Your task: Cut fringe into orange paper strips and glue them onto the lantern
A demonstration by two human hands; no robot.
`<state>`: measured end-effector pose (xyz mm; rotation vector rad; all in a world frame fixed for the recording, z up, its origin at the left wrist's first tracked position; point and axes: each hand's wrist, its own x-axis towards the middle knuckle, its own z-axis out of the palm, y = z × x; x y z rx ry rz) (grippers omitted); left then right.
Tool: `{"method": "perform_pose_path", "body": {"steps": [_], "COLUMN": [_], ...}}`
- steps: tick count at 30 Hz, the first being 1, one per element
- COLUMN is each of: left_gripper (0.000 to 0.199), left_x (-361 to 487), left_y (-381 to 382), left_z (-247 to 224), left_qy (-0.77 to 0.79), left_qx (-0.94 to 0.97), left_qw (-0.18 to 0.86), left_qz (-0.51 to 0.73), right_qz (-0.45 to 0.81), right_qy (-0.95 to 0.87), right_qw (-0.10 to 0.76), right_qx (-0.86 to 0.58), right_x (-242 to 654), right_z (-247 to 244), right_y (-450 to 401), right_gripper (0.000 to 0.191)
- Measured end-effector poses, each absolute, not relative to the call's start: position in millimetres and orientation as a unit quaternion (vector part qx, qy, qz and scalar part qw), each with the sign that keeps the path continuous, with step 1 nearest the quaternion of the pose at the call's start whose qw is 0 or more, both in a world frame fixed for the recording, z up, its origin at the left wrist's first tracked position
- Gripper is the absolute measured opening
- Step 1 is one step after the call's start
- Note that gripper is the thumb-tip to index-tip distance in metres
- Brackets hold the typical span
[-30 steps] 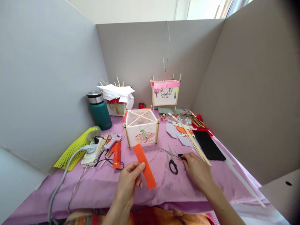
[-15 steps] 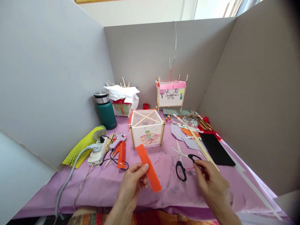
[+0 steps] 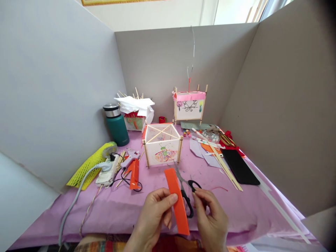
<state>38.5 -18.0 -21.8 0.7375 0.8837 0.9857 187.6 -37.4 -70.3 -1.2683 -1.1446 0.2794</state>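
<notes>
Grey panels (image 3: pixel 157 63) wall you in, the right-hand one fading into a dark blur at the upper corner. Between them spreads the purple-covered surface (image 3: pixel 118 213), its near edge partly hidden by your hands. On it stands the front lantern (image 3: pixel 164 152), stick-framed and upright, an insect drawn on the side facing you; its far side is hard to make out. Your left hand (image 3: pixel 154 211) and right hand (image 3: pixel 212 218) are both cut off towards the bottom. Behind, the rear lantern (image 3: pixel 189 110) shows its pink trim, while crumpled white sheets (image 3: pixel 136 105) mostly cover the box under them. Your teal bottle (image 3: pixel 117 129) stands against the left panel, and a black slab (image 3: pixel 240 167) lies at the right.

With the left grip you are pinching the orange strip (image 3: pixel 181 211) between thumb and fingers, just in front of the lantern. With the right you pinch the upper handle loop of the scissors (image 3: pixel 185 181); whether a finger passes through it, you cannot tell. The strip hides part of the blades and lower loop. Small coloured pieces (image 3: pixel 187 133) beyond are too tiny to identify.
</notes>
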Motion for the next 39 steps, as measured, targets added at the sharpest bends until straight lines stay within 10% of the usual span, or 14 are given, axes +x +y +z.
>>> {"method": "perform_pose_path", "body": {"steps": [8,17,31,39], "left_gripper": [0.043,0.040,0.044,0.038], "left_x": [42,42,37,25], "left_y": [-21,-20,-19,-4], "left_z": [-21,-26,-29,-36], "left_qy": [0.412,0.373,0.386,0.475], "left_qx": [0.369,0.342,0.374,0.427], "left_qw": [0.701,0.743,0.717,0.603], "left_qz": [0.450,0.438,0.444,0.478], "right_qz": [0.301,0.106,0.611,0.240], "right_qy": [-0.449,-0.560,-0.492,-0.642], "right_qw": [0.620,0.582,0.464,0.423], "right_qx": [-0.568,-0.580,-0.412,-0.593], "right_x": [172,196,187,227], "right_z": [-83,-82,-57,-74], "right_y": [-43,-39,-35,-8], "right_gripper": [0.025,0.015,0.051,0.046]}}
